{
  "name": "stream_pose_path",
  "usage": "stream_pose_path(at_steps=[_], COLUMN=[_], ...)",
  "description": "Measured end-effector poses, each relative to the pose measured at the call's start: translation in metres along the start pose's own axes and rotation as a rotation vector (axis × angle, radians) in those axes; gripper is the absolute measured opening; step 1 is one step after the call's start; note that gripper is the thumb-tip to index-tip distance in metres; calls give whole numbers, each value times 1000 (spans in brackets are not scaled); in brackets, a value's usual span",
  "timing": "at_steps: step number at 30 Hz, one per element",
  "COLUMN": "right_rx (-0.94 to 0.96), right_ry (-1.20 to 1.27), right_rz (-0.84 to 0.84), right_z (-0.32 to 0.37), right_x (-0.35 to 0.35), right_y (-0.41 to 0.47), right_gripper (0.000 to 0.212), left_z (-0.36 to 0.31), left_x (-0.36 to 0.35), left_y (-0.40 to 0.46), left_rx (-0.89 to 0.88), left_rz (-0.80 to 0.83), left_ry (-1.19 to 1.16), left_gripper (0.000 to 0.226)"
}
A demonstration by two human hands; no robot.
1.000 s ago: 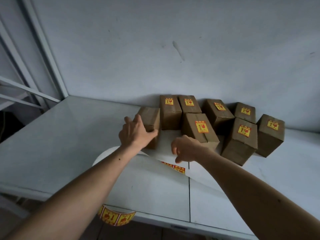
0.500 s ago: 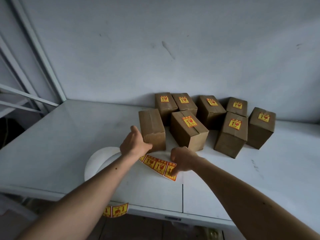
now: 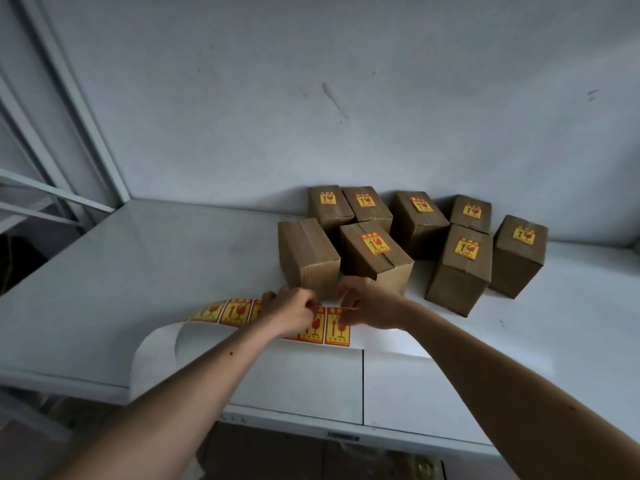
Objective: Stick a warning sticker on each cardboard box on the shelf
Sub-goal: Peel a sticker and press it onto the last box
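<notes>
Fingers [image 3: 313, 304] of both hands seemingly pinched on yellow-red sticker strip [image 3: 235, 311], beside bare-topped box [image 3: 306, 252].

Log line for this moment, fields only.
step: peeling sticker | left hand: on sticker strip | right hand: pinching strip end | unlabelled box: front-left, no sticker seen | other boxes: stickered

You face a pale grey wall [image 3: 346, 98], scuffed and marked, dimly and evenly lit. At ten o'clock a white metal upright [image 3: 74, 109] runs down to the corner, with crossbars [image 3: 52, 199] at nine o'clock. Below you spreads a white shelf surface [image 3: 138, 271]; its seam [image 3: 362, 386] runs toward six o'clock.
</notes>
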State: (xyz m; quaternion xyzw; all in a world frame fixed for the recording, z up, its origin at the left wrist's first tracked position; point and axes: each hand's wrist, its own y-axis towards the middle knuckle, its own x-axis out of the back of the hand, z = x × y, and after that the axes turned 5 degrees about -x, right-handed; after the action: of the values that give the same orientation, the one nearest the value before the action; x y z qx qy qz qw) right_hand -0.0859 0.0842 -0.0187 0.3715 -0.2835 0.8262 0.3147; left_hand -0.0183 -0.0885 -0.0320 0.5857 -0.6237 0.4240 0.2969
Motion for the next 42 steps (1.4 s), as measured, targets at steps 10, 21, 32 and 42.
stream_pose_path(at_steps=[10, 21, 32, 42], right_rx=[137, 84, 19, -72], right_ry=[-76, 111, 257, 371], right_rz=[-115, -147, -295, -328], right_z=[8, 9, 45, 56], right_x=[1, 11, 72, 59], right_y=[-1, 4, 60, 115], right_gripper=[22, 5, 44, 36], left_z=[4, 4, 34, 50], left_x=[0, -5, 15, 53], left_y=[8, 8, 7, 57], left_rx=[112, 37, -150, 141], left_rz=[25, -48, -651, -489], left_ry=[-174, 118, 86, -553], left_gripper=[38, 33, 37, 48])
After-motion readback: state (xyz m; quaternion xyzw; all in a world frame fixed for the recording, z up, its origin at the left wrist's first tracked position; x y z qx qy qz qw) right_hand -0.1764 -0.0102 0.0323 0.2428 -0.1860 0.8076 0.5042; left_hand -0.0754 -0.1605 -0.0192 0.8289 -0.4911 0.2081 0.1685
